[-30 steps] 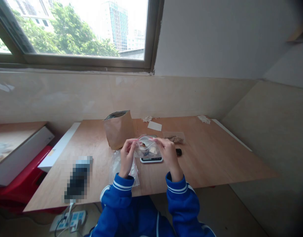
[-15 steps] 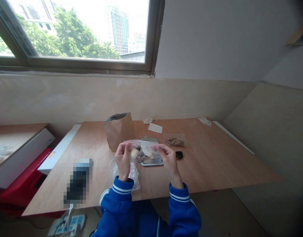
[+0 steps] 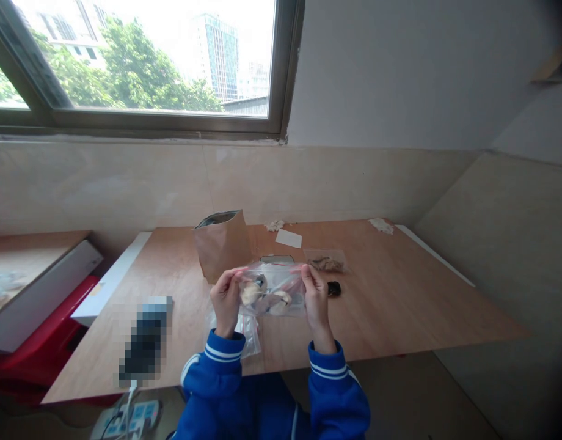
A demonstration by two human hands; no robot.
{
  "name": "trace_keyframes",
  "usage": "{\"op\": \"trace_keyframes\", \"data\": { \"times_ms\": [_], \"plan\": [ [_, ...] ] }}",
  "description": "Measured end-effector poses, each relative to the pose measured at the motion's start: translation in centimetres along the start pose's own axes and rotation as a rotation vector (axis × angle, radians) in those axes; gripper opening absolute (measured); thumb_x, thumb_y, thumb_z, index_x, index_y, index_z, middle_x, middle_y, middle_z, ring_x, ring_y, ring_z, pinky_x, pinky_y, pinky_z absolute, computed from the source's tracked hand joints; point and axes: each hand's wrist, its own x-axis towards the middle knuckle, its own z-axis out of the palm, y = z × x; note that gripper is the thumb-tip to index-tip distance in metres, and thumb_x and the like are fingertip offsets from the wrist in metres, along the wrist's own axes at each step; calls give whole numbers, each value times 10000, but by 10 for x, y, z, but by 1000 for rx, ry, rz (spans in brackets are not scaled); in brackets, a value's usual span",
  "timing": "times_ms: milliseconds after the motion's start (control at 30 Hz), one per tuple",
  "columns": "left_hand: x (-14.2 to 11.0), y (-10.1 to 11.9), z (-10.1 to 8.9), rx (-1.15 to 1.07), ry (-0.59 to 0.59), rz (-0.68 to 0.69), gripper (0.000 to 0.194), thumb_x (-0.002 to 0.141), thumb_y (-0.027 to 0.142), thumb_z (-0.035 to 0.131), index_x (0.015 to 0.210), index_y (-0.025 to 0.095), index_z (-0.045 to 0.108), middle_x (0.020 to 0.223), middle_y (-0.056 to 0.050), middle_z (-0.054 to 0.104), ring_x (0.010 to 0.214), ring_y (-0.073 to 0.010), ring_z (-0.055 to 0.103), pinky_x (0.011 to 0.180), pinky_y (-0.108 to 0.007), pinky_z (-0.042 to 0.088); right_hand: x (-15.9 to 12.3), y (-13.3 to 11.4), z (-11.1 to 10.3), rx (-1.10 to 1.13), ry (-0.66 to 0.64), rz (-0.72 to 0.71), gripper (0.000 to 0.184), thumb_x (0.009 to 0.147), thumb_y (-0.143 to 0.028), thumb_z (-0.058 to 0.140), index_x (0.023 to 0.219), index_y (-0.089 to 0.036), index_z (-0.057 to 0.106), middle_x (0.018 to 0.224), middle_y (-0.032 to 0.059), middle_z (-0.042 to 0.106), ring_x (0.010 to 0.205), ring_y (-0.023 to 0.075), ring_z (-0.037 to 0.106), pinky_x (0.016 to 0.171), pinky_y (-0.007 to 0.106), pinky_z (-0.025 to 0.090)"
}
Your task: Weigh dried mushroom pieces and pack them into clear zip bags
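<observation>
I hold a small clear zip bag [image 3: 272, 289] with pale and dark lumps inside, raised above the wooden table [image 3: 391, 299]. My left hand [image 3: 226, 300] pinches its top left corner. My right hand [image 3: 313, 294] pinches its top right corner. The bag hangs spread flat between them, its red-lined seal along the top. Behind the bag lies a flat scale [image 3: 276, 260], mostly hidden by it. More clear bags [image 3: 248, 327] lie under my left wrist.
A brown paper bag [image 3: 222, 244] stands open behind my hands. Another clear bag with brown bits [image 3: 325, 261], a small black object [image 3: 333, 288], a white card [image 3: 288, 238] and paper scraps [image 3: 380, 225] lie beyond. A blurred-out object [image 3: 146, 339] rests at the left.
The zip bag has gone from bunched to stretched flat between my hands, which have drawn apart and come a little closer to me.
</observation>
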Motion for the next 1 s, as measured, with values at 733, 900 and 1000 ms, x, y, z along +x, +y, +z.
{"op": "trace_keyframes", "data": {
  "times_ms": [733, 900, 1000],
  "plan": [
    [11, 19, -18, 161, -207, -25, 249, 844, 408, 615, 928, 188, 696, 902, -43, 723, 843, -177, 659, 759, -267, 508, -2, -6, -15, -164, 63, -225, 261, 881, -418, 565, 913, -187, 682, 924, 78, 738, 885, 231, 690, 841, 372, 531],
    [7, 19, -15, 138, -177, -3, 226, 836, 395, 628, 882, 178, 672, 844, -35, 704, 795, -164, 651, 732, -260, 511, -5, -10, -13, -113, 121, -223, 246, 868, -405, 585, 857, -176, 675, 907, 79, 731, 885, 223, 682, 839, 358, 526],
    [4, 23, -9, 89, -138, -14, 225, 836, 395, 628, 850, 173, 659, 809, -33, 694, 774, -161, 650, 710, -255, 511, -5, -13, -9, -64, 140, -193, 260, 871, -425, 579, 856, -177, 657, 884, 73, 730, 846, 210, 687, 821, 350, 531]
  ]
}}
